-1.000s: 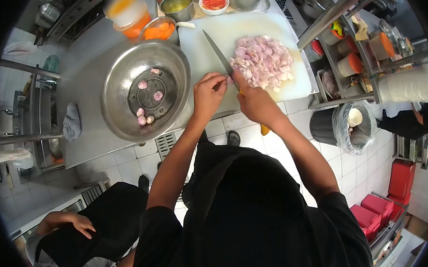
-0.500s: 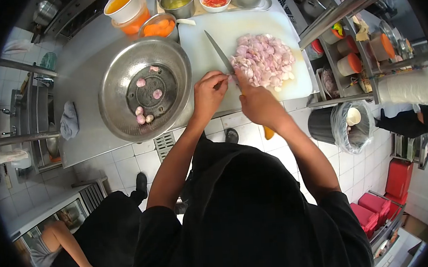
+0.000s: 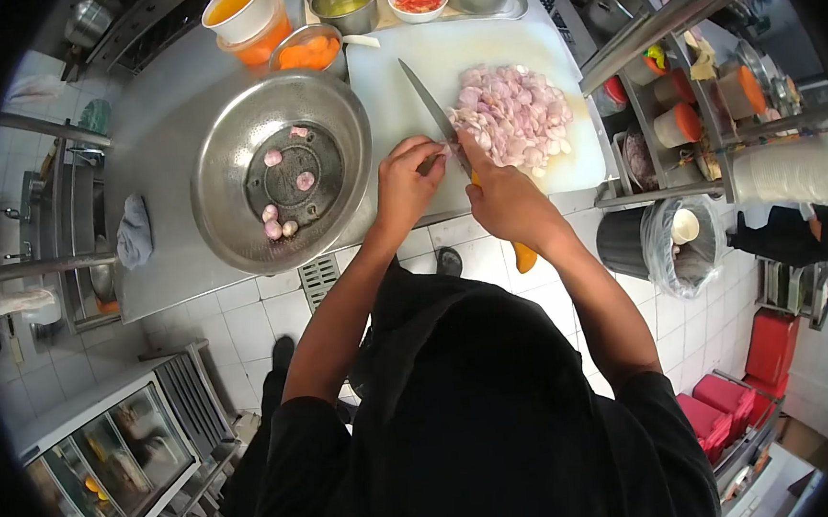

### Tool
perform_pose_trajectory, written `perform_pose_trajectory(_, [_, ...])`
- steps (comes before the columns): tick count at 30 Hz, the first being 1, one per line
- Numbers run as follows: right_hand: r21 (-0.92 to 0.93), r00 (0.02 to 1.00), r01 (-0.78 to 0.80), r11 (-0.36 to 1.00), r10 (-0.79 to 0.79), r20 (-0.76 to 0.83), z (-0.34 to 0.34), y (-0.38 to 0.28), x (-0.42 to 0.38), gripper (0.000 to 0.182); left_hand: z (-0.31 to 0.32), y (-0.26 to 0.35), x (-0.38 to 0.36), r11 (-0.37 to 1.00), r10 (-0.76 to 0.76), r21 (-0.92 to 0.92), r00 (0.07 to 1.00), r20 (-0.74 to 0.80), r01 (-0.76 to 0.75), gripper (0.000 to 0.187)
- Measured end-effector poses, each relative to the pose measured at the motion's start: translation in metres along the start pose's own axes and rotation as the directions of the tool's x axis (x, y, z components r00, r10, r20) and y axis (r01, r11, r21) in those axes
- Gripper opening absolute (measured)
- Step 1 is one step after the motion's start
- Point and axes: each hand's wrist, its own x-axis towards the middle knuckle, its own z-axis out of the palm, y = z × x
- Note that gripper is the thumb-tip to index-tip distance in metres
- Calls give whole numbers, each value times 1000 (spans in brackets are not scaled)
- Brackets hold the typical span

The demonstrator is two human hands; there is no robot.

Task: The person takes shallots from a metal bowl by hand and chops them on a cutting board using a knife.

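Steel knife (image 3: 427, 101) is gripped in the right hand (image 3: 506, 204), while the curled left hand (image 3: 407, 182) pins a shallot on the cutting board (image 3: 393, 97).

Shiny metal bowl (image 3: 224, 147); matt white plastic cutting board (image 3: 392, 87); steel knife (image 3: 427, 104).

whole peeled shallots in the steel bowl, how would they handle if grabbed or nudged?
The whole shallots look small, rounded and smooth-skinned, so probably light, slippery and apt to roll. They lie loose in the steel bowl, whose sloped wall would likely send a nudged one back toward the middle.
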Motion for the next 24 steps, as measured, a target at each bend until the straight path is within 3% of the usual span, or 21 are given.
perform_pose_trajectory(9, [45,989,96,994,-90,-121,42,33,28,77,5,-5,-2,1000,2,23,1000,-26,-1,21])
perform_pose_trajectory(14, [95,980,142,985,-126,-157,35,44,25,75,8,-7,1,989,67,136,997,-46,-60,26])
perform_pose_trajectory(18, [-9,977,120,993,-120,-179,28,41,19,72,-3,0,4,956,124,268,992,13,-123,30])
perform_pose_trajectory(21, [-14,978,126,992,-127,-167,21,28,15,71,-2,0,3,985,-5,174,997,77,-9,27])
perform_pose_trajectory(24, [-18,977,137,990,-138,-163,23,26,13,69,0,4,-1,983,1,181,996,-91,16,19])
